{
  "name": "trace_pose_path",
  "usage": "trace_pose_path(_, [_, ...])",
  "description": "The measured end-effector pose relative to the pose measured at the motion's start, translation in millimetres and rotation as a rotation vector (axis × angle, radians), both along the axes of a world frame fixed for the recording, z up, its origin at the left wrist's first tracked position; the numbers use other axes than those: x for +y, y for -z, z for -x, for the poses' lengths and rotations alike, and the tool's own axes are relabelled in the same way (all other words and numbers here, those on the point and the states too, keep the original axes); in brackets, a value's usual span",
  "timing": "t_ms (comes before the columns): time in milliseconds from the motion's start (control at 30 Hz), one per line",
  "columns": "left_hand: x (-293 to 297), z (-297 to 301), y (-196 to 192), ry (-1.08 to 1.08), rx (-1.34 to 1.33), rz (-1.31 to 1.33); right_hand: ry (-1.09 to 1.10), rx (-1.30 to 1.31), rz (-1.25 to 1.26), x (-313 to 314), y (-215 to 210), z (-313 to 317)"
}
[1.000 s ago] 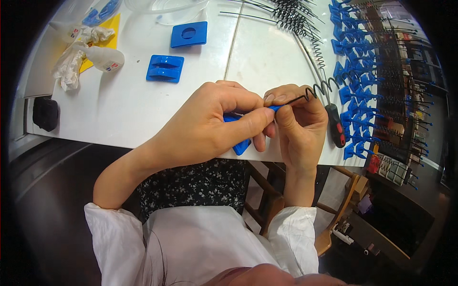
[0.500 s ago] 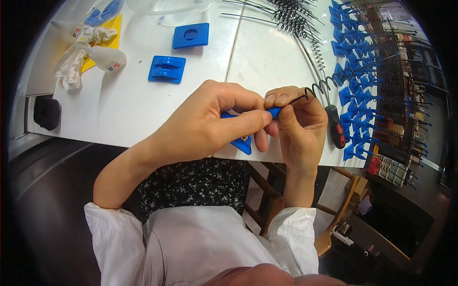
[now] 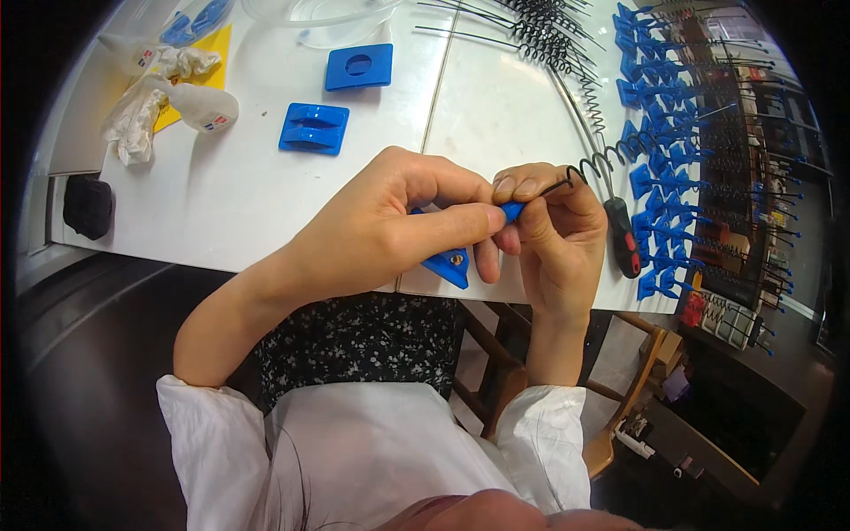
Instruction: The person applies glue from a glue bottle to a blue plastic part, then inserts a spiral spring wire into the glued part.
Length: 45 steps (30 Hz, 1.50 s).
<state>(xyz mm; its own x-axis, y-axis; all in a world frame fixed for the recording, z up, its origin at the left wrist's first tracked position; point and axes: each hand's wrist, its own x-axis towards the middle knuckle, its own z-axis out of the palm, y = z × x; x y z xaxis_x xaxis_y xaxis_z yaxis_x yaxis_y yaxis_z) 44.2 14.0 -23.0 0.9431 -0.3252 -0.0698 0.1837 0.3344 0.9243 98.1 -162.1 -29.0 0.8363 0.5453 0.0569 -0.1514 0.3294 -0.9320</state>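
Near the table's front edge, my left hand (image 3: 376, 226) is closed round a blue plastic part (image 3: 448, 270) with a small brass-coloured screw in it. Most of that part is hidden behind the fingers and palm. Its narrow blue end (image 3: 513, 210) shows between the fingertips of both hands. My right hand (image 3: 560, 239) pinches the end of a black coiled wire (image 3: 595, 165) where it meets this blue end. The coil stretches away to the right, toward rows of blue parts. Whether the wire sits inside the blue end, I cannot tell.
Beyond my left hand lie two blue plastic plates (image 3: 312, 129). A screwdriver (image 3: 622, 237) lies right of my right hand. Several blue parts (image 3: 660, 186) with black wires line the right edge; loose coiled wires (image 3: 544, 40) lie far back. Farther left are a white bottle (image 3: 204, 108) and crumpled tissue (image 3: 133, 124).
Both hands keep the same grip, with barely any finger movement. The table's contents appear shifted very slightly right in the view.
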Motion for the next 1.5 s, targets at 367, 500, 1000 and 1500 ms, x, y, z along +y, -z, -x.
trace_pose_path(367, [-2, 1, -5, -0.009, 0.178, 0.077, 0.028, -0.028, -0.007, 1, 2, 0])
trace_pose_path(500, [-2, 1, 1, -0.033, -0.079, -0.07, -0.014, 0.012, 0.0, -2, 1, -1])
trace_pose_path(1000, [-2, 1, 7, -0.068, -0.171, -0.16, -0.036, -0.07, 0.081, -1, -4, 0])
trace_pose_path(1500, [5, -2, 3, -0.012, -0.295, -0.291, -0.062, -0.094, 0.098, -3, -1, 2])
